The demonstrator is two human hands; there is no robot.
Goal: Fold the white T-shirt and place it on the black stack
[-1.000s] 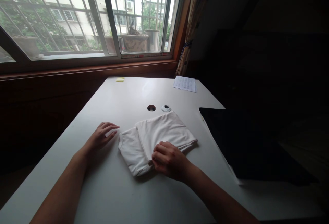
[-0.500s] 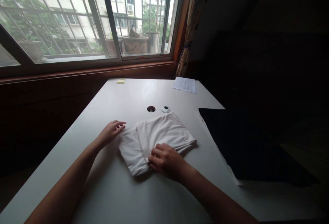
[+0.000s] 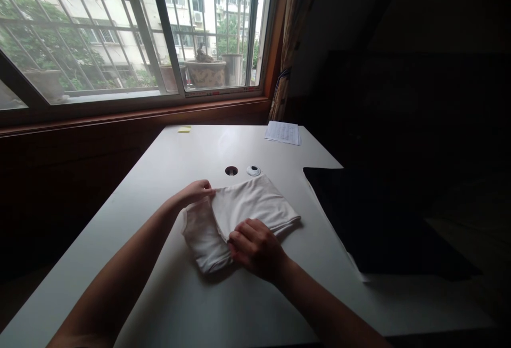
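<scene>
White garment: lies folded on the table, its upper layer stretching rightward from both grips; its lower part sticks out on the left, below the left hand's grip.
Upper layer's edge: runs from one grip to the other, over the lower part.
Left hand: pinches the far left corner of the upper layer, thumb and fingers drawn together on the fabric.
Right hand: holds the near left corner of the same layer between curled fingers, nearer the person than the left grip.
Table: white, under both hands and reaching beyond them on every side.
Round hole: just beyond the left grip, a little to its right.
White ring: beside the hole, on its right, past the garment's far edge.
Black sheet: well apart from the right grip, to its right; its far details are lost in shadow.
Papers: well beyond both grips, to the right.
Yellow note: well beyond the left grip, slightly left of it.
</scene>
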